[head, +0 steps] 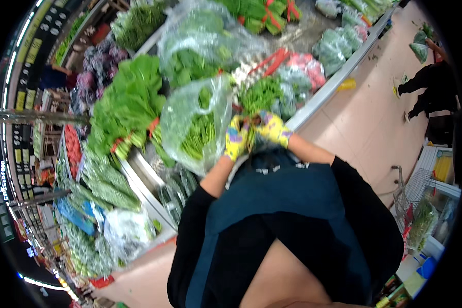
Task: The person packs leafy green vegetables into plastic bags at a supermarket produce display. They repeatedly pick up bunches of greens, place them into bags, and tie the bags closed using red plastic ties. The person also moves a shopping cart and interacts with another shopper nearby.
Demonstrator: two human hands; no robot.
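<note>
Both hands wear yellow gloves with coloured patches. My left hand (pixel 236 139) and my right hand (pixel 274 128) meet in front of the apron, their fingers closed around the stem end of a bunch of leafy greens (pixel 261 94). The leaves point away from me over the display counter; what the fingertips do at the stems is too blurred to tell. Beside my left hand lies a clear plastic bag (pixel 173 123) with green vegetables inside. Red ties (pixel 271 63) lie on the counter beyond the bunch. Bagged vegetables (pixel 292 86) sit near my right hand.
Large lettuce-like greens (pixel 127 100) with red bands are piled to the left. The counter's metal edge (pixel 327 92) runs along the right. Another person in dark trousers (pixel 431 84) stands on the floor there, near a wire cart (pixel 412 192). Wrapped vegetables (pixel 107 184) fill the lower-left stand.
</note>
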